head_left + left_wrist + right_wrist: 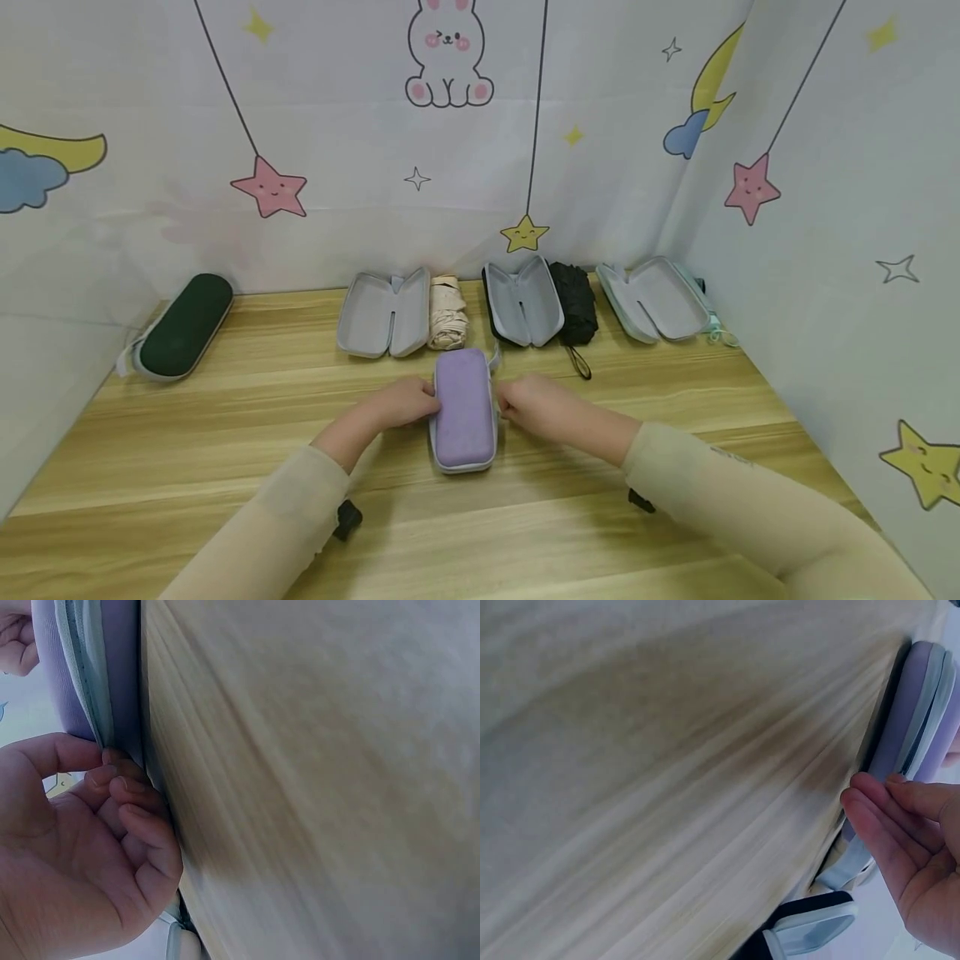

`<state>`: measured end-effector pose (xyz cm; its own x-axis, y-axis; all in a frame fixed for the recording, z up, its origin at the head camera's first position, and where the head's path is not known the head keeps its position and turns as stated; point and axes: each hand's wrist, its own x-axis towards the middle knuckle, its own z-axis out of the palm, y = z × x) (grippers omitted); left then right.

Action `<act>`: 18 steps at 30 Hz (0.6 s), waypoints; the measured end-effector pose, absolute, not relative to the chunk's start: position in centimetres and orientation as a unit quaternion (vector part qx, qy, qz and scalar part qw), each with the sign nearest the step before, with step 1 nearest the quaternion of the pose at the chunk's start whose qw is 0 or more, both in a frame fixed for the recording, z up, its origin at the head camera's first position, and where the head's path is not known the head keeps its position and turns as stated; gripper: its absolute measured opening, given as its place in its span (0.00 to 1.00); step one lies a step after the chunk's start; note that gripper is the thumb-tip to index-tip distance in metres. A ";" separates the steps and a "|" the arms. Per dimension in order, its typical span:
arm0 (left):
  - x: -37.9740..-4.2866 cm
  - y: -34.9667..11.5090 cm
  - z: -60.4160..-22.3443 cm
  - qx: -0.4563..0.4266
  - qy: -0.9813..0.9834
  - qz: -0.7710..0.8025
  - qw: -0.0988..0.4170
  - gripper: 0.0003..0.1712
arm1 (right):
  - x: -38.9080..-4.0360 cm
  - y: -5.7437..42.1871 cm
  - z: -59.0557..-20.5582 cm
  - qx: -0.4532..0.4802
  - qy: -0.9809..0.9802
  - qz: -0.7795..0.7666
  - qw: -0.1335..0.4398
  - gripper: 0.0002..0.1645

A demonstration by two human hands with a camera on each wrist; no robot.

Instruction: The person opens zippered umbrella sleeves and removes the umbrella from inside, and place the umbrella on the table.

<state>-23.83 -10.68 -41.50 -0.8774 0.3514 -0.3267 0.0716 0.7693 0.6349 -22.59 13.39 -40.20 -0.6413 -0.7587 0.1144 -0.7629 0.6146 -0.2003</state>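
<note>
A purple zip case (465, 408) with a pale grey zip band lies lengthwise on the wooden table. At its left side, my left hand (407, 402) pinches the edge of the zip band (90, 667) between thumb and fingers. My right hand (538, 406) is at the opposite side, thumb and fingertips together on the zipper (924, 724). A dark gap shows between the zip bands above the right fingers; the pull itself is hidden by them. A grey strap (845, 866) sticks out from the case's far end.
Behind stand open grey-lined cases: one (367, 312) beside a beige folded umbrella (448, 315), one (522, 302) beside a black folded umbrella (576, 302), and a mint one (671, 296) at right. A dark green closed case (187, 325) lies far left. White printed curtains (360, 225) enclose the table.
</note>
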 end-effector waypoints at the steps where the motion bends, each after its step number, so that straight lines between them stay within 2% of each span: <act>1: -23.8 -10.7 -41.5 0.116 0.915 0.318 0.218 0.15 | -22.8 13.4 -40.2 0.421 -0.899 0.118 0.008 0.13; 8: -23.8 -10.7 -41.6 0.117 0.917 0.315 0.216 0.15 | -24.3 13.2 -40.4 0.401 -0.909 0.115 -0.003 0.13; 18: -23.7 -10.8 -41.5 0.133 0.914 0.315 0.221 0.15 | -26.2 12.7 -40.7 0.384 -0.919 0.086 0.028 0.15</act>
